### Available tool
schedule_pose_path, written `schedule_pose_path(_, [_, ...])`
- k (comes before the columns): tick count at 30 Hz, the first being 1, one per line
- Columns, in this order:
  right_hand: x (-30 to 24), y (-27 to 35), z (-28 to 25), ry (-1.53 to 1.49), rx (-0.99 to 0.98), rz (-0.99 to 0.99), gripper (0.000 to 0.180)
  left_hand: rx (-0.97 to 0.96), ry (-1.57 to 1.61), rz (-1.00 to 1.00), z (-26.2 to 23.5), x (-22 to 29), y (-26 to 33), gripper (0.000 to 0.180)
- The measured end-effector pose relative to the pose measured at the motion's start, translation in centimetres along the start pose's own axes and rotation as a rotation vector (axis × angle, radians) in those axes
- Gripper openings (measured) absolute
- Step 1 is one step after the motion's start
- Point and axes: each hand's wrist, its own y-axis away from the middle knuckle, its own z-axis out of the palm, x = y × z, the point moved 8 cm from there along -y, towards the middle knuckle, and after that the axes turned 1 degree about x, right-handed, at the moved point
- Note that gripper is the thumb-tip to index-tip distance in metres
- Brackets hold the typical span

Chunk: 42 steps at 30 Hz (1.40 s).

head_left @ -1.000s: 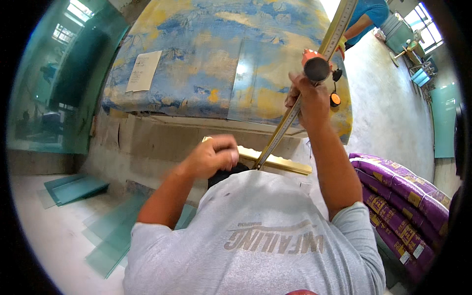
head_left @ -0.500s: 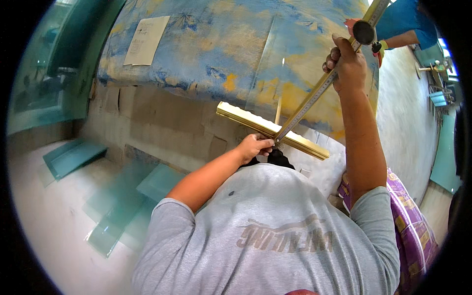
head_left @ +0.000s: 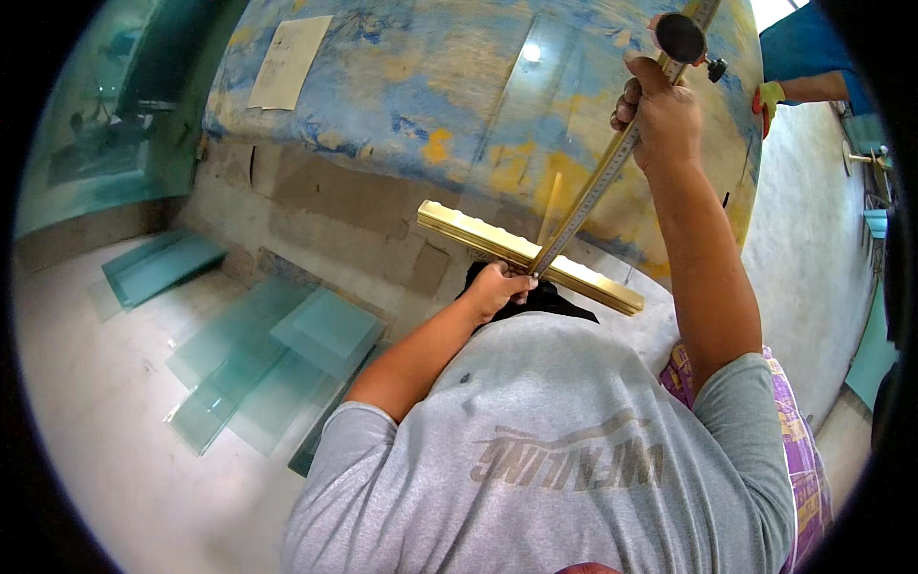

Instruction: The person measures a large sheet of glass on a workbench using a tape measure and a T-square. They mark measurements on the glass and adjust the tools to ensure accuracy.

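your left hand (head_left: pixel 497 287) pins the brass t-square head (head_left: pixel 526 256) at the table's (head_left: pixel 382 105) near edge, right hand (head_left: pixel 663 117) clenched round its ruler (head_left: pixel 598 187) w/ black knob (head_left: pixel 680 38).

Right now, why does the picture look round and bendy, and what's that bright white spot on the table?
In the head view a fisheye lens rounds the picture and darkens its rim, so the straight brass bar bows slightly. The white spot is glare off a glass sheet lying on the blue and yellow table.
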Motion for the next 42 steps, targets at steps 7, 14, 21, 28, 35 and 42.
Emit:
schedule_pose_path(7, [-0.2,-1.4,-2.2,-0.027,0.048,0.015,0.023,0.006,-0.031,-0.003,2.3,0.5,-0.6,0.021])
schedule_pose_path(14, [1.3,-6.0,-3.3,0.081,0.074,0.013,0.017,-0.003,0.063,0.046,2.9,1.1,-1.0,0.016])
schedule_pose_path(21, [6.0,-13.2,-0.1,0.356,0.038,-0.03,0.023,0.139,0.109,0.053,-0.1,4.7,1.2,0.015])
schedule_pose_path(28, [11.1,-19.3,4.3,0.907,0.135,-0.078,0.042,0.267,0.151,0.025,-5.2,8.7,2.1,0.018])
schedule_pose_path(35, [14.2,-21.8,7.4,1.094,0.063,-0.079,0.058,0.327,0.145,0.029,-8.6,10.9,1.9,0.023])
schedule_pose_path(42, [14.8,-21.8,8.7,1.126,0.048,-0.038,0.054,0.339,0.118,0.054,-9.2,12.2,2.5,0.022])
